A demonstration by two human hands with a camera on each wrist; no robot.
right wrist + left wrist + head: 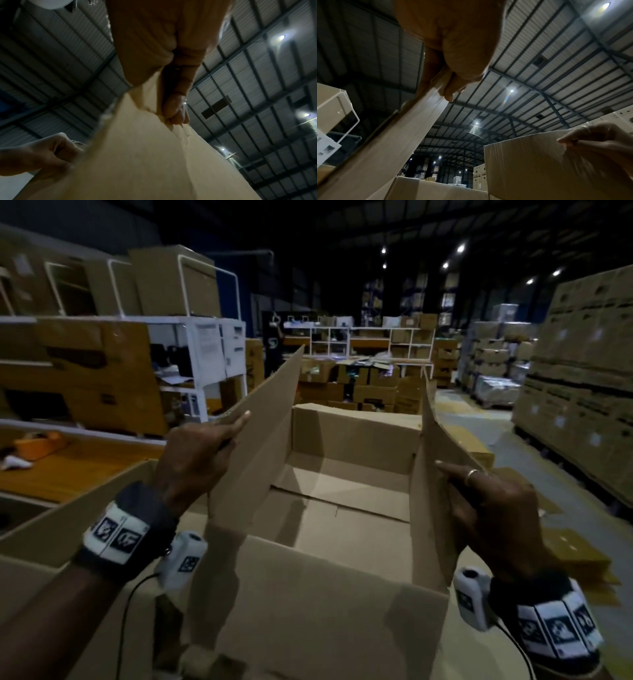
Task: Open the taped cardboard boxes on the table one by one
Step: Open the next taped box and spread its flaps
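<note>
A large brown cardboard box (342, 604) stands in front of me with its top open and nothing visible inside. My left hand (202, 453) pinches the near edge of the left long flap (260, 422), which stands raised and leans outward. My right hand (479, 501), with a ring on one finger, pinches the right long flap (435, 474), also raised. The left wrist view shows my left hand's fingers (450, 93) curled over the left flap (399, 135). In the right wrist view my right hand's fingers (175, 108) clamp the right flap (145, 155).
Another open cardboard box (51, 539) sits close on my left. A wooden table (68, 467) with an orange object lies beyond it. White shelving (205, 344) stands at the left, and box stacks fill the back and a tall pallet wall (582, 378) at the right.
</note>
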